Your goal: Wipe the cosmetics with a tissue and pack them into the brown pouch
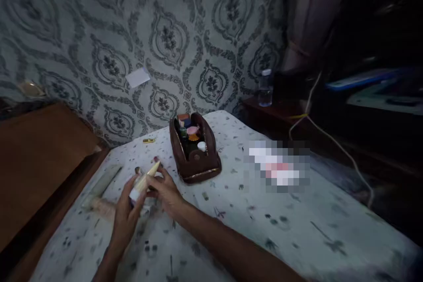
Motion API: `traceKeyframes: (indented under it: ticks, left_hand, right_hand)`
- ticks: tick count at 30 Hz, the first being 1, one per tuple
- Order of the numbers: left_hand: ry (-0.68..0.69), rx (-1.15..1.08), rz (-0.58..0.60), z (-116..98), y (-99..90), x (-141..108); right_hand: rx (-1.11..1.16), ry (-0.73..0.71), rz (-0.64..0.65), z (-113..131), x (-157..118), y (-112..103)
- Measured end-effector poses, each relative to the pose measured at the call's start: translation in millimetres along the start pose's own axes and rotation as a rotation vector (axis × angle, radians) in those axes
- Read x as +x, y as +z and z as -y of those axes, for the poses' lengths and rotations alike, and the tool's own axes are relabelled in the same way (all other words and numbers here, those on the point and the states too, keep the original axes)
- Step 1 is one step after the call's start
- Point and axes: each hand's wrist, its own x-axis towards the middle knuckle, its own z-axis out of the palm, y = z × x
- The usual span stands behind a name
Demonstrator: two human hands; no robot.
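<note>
Between both hands I hold a pale yellow squeeze tube (144,181) with a white cap, tilted with its crimped end up and to the right. My left hand (127,205) is closed round the capped end. Fingers of my right hand (167,189) pinch the tube nearer its crimped end. Just beyond them stands a brown toiletry bag (198,169), unzipped, with several small jars and bottles inside. A white-lidded item (201,146) and a pink one (192,130) show in its opening. Some small items behind my left hand are partly hidden and blurred.
A small gold tube (149,140) lies left of the bag on the patterned cloth (238,229). Pale blurred items (102,185) lie at the left. On the right, a pixelated patch hides something. A water bottle (265,88) and a white cable (343,150) are beyond the cloth's right edge.
</note>
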Motion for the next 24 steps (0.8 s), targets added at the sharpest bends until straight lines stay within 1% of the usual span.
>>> traceKeyframes:
  ticks: [3, 6, 11, 14, 16, 19, 22, 24]
  left_hand:
    - [-0.034, -0.056, 0.016, 3, -5.8, 0]
    - [-0.060, -0.120, 0.034, 8, -10.4, 2]
    - [-0.080, -0.170, -0.014, 17, -18.2, 6]
    - [-0.102, -0.138, -0.029, 22, -21.8, 8]
    - [-0.145, -0.154, -0.027, 24, -22.1, 9]
    - [-0.200, -0.207, -0.006, 26, -19.3, 8]
    - [-0.175, -0.226, 0.033, 25, -14.7, 5]
    - [-0.158, -0.235, 0.086, 25, -11.9, 1]
  right_hand:
    - [-0.031, -0.021, -0.062, 0, 7, -3]
    - [-0.071, -0.053, -0.084, 2, 8, -4]
    - [-0.105, -0.079, -0.003, 10, 1, -1]
    - [-0.147, -0.095, 0.004, 14, 2, -1]
    - [-0.192, -0.119, 0.004, 16, 5, 0]
    - [-0.306, -0.176, 0.026, 20, 7, -1]
    - [-0.500, -0.260, 0.037, 25, 5, -5]
    - [-0.626, -0.302, 0.040, 28, 1, -11]
